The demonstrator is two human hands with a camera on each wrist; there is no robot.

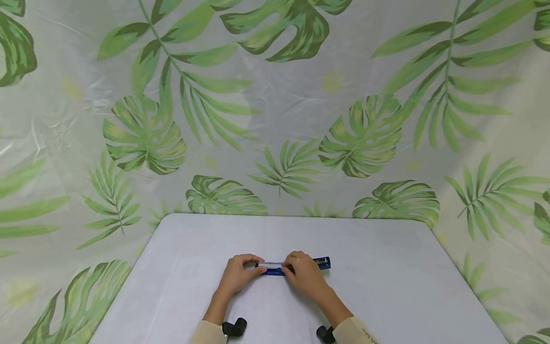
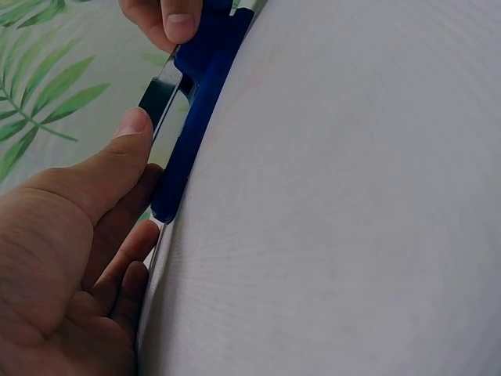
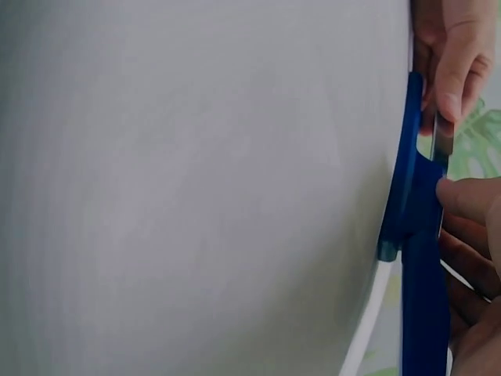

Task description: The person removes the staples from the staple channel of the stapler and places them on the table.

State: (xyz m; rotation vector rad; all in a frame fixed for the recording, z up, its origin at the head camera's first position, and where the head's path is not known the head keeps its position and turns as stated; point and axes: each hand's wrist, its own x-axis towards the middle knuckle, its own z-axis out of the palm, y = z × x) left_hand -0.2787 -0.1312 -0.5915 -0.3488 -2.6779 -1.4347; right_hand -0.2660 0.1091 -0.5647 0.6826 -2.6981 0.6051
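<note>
A blue stapler [image 1: 273, 273] lies over the white table, its top arm [image 1: 326, 263] swung far back to the right so the metal magazine [image 2: 160, 94] is exposed. My left hand [image 1: 237, 276] pinches the magazine's left end, thumb on the near side and fingers on the far side. Near the hinge, my right hand [image 1: 306, 276] grips the stapler's middle with thumb and fingertips. In the right wrist view, the folded-back arm [image 3: 425, 313] extends past the blue base [image 3: 401, 180]. The right fingers hide part of the magazine in the head view.
The white tabletop [image 1: 386, 282] has rounded far corners. Behind it hangs a pale curtain [image 1: 283, 114] printed with green leaves. Black wrist cameras sit at the left cuff [image 1: 209, 333] and the right cuff [image 1: 354, 331].
</note>
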